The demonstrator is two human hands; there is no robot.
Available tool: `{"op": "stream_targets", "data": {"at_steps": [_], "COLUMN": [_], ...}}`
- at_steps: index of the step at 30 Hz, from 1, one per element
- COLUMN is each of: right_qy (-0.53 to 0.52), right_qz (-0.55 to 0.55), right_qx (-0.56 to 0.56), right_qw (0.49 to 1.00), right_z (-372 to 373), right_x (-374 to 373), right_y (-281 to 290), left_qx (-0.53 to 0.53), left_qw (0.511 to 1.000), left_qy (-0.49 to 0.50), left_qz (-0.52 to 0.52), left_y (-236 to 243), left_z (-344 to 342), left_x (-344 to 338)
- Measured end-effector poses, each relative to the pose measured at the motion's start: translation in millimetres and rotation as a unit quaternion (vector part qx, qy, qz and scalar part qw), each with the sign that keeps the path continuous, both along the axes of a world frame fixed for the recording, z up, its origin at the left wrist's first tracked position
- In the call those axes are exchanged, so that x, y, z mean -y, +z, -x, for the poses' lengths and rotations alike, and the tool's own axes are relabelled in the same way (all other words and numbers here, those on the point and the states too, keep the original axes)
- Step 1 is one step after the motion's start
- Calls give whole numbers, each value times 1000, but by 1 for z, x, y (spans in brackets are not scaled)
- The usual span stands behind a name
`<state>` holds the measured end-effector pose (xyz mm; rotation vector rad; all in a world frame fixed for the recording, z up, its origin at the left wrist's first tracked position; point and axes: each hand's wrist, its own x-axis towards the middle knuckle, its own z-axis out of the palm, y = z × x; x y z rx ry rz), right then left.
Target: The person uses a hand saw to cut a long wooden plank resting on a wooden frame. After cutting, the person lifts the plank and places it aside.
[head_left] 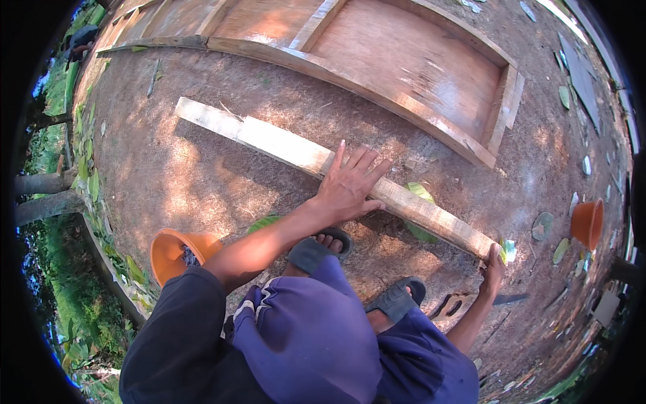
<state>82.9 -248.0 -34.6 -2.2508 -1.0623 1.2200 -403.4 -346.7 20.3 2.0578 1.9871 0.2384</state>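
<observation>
A long, pale wooden beam (431, 214) slants across the middle of the view, from far left to near right. Its far left part steps down to a narrower length of wood (205, 116); I cannot tell whether that is a separate piece. My left hand (351, 182) lies across the beam's middle with fingers spread, its thumb at the near edge. At the near right end, my right hand (493, 268) grips the beam, fingers curled at its end. Below that hand a handsaw (454, 307) lies on the ground, its blade partly hidden behind my right forearm.
Beyond the beam lies a large wooden frame (350, 77) with a plywood panel. An orange bucket (165, 252) with dark contents stands by my left arm, another orange bucket (587, 225) at far right. My sandalled feet (397, 303) are close below the beam. Leaves litter the dirt.
</observation>
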Motion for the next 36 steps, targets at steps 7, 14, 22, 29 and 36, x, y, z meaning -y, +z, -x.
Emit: {"op": "stream_targets", "data": {"at_steps": [7, 14, 22, 29, 36], "right_qy": [9, 4, 55, -15, -31], "right_qz": [-7, -73, -161, -200, -159], "right_qx": [-8, -73, -73, -85, 73], "right_qw": [1000, 995, 983, 976, 984], "right_z": [2, -2, 17, 5, 19], "right_x": [7, 38, 108, 132, 93], "right_y": [2, 1, 19, -5, 7], "left_qx": [-28, 5, -20, -1, -31], "left_qw": [992, 987, 983, 994, 995], "left_qy": [102, 67, -30, -15, -3], "left_qz": [72, 149, 182, 107, 95], "left_y": [10, 27, 3, -10, -17], "left_z": [55, 63, 69, 49, 48], "left_x": [22, 42, 67, 92, 106]}}
